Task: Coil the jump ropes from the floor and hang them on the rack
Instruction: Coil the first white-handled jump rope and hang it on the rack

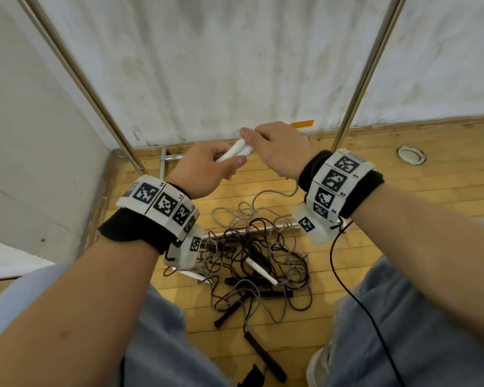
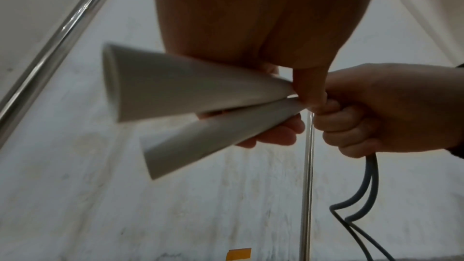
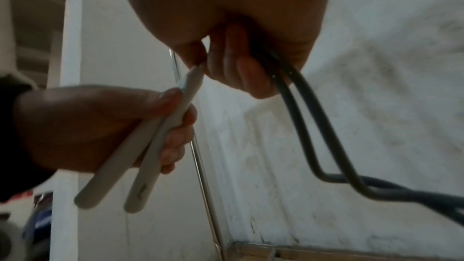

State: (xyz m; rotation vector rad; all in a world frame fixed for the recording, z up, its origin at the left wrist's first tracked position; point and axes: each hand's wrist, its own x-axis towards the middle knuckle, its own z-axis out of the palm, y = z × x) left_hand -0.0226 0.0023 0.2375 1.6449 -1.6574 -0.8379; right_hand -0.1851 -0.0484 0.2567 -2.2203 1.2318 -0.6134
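Observation:
My left hand (image 1: 207, 169) grips two white rope handles (image 1: 235, 153) side by side; they show as pale cones (image 2: 191, 106) in the left wrist view and as two rods (image 3: 150, 146) in the right wrist view. My right hand (image 1: 277, 152) curls round the grey cord (image 3: 301, 106) just where it leaves the handles. Two strands of that cord (image 2: 369, 186) hang from my fist toward the floor (image 1: 277, 195). Below my hands a tangle of grey and dark jump ropes (image 1: 252, 255) with black handles (image 1: 263, 353) and one white handle (image 1: 260, 270) lies on the wooden floor.
Two steel rack uprights (image 1: 95, 93) (image 1: 366, 79) rise in front of a white wall sheet. The rack's base bar (image 1: 235, 233) runs under the rope pile. My knees in blue trousers (image 1: 403, 331) flank the pile. A round metal floor fitting (image 1: 410, 155) sits at the right.

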